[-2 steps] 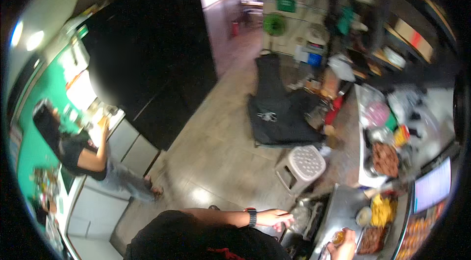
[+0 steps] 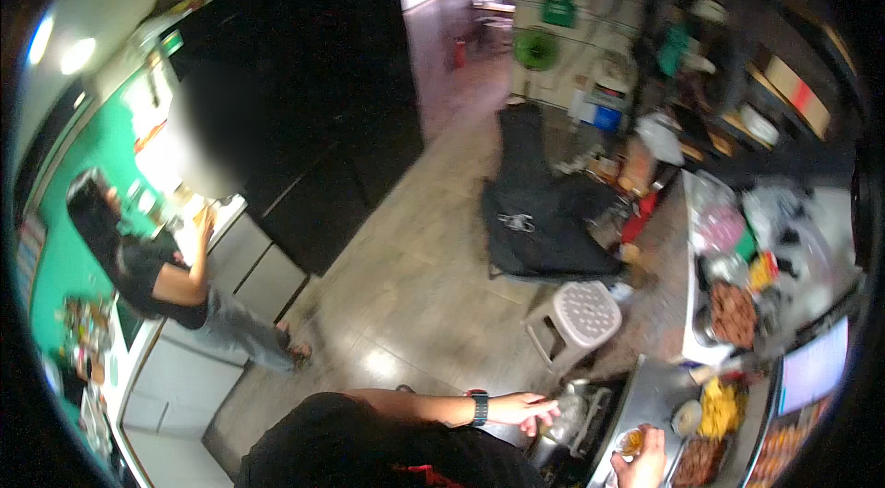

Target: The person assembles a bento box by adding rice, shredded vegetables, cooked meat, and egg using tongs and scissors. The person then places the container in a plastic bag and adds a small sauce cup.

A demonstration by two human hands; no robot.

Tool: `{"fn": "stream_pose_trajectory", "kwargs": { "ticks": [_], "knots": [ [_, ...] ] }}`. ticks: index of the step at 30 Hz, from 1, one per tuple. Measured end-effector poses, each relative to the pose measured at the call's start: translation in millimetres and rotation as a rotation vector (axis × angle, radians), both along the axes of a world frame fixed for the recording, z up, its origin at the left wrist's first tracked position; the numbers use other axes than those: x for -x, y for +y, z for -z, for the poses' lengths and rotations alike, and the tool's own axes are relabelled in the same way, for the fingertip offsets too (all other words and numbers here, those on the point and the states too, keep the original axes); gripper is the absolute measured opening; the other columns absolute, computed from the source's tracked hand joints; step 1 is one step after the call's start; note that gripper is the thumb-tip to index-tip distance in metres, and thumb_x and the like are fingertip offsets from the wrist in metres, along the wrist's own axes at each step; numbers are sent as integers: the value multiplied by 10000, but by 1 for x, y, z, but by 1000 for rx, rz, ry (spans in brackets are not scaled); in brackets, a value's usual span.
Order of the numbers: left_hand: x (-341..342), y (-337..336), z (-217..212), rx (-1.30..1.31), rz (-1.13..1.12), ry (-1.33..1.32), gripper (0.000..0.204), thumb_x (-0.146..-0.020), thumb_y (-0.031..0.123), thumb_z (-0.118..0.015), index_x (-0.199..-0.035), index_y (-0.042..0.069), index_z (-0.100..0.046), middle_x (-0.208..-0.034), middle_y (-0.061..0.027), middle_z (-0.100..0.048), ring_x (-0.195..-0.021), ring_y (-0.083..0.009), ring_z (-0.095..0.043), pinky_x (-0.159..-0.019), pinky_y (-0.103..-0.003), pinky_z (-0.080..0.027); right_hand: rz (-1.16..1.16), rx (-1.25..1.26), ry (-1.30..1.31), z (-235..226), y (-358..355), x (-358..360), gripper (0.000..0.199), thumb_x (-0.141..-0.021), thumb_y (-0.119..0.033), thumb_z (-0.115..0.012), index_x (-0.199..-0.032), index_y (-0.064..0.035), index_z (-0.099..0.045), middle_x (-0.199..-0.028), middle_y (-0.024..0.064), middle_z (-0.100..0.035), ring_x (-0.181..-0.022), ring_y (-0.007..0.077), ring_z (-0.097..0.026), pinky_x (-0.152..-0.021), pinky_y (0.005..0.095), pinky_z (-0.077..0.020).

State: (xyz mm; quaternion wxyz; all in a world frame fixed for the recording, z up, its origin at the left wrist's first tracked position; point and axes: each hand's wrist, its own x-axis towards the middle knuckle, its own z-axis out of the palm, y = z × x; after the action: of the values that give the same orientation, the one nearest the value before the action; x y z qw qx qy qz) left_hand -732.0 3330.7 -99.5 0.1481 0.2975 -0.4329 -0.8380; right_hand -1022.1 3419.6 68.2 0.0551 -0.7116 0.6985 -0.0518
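Note:
My left hand [image 2: 524, 410], with a dark watch at the wrist, reaches to the near side of a shiny metal pan [image 2: 572, 412] on the stove. Its fingers are drawn together at the pan's edge; what they hold, if anything, is too small to make out. In my right hand [image 2: 643, 462] is a small clear cup [image 2: 631, 442] with something amber in it, held over the steel counter [image 2: 636, 396]. Beyond that hand sit a pale round container [image 2: 687, 417], a heap of yellow food pieces [image 2: 722, 407] and a tray of brown food [image 2: 701, 464].
A white plastic stool [image 2: 585, 313] stands past the stove. Behind it a black cloth-covered form [image 2: 544, 235] lies on the floor. A bowl of brown pieces [image 2: 733, 315] and bags rest on the white table [image 2: 690, 304]. Another person [image 2: 152, 271] works at the left counter.
My view has turned slightly left, so the surroundings sit further right in the picture. Both hands keep nearly the same places, the left by the pan and the right with the cup.

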Motion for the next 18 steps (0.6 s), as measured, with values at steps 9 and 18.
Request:
{"fn": "stream_pose_trajectory", "kwargs": {
  "ticks": [9, 18],
  "knots": [
    [-277, -3, -11, -186, -614, 350, 554, -1074, 542, -403, -1464, 152, -453, -1086, -80, -629, -922, -156, -650, -796, -323, -541, -761, 27, -329, 4, -141, -408, 609, -604, -263, -898, -1122, -50, -659, -1104, 140, -682, -1049, 358, -651, -877, 460, -535],
    [-552, 61, -30, -126, -1542, 367, 521, -1096, 496, -350, -1376, 93, -527, -1169, -91, -681, -905, -203, -661, -872, -354, -558, -1503, -260, -576, 25, -230, -769, 686, -856, -480, -755, -1368, -59, -576, -1382, 182, -589, -1270, 389, -560, -1045, 483, -474]
  ]
}}
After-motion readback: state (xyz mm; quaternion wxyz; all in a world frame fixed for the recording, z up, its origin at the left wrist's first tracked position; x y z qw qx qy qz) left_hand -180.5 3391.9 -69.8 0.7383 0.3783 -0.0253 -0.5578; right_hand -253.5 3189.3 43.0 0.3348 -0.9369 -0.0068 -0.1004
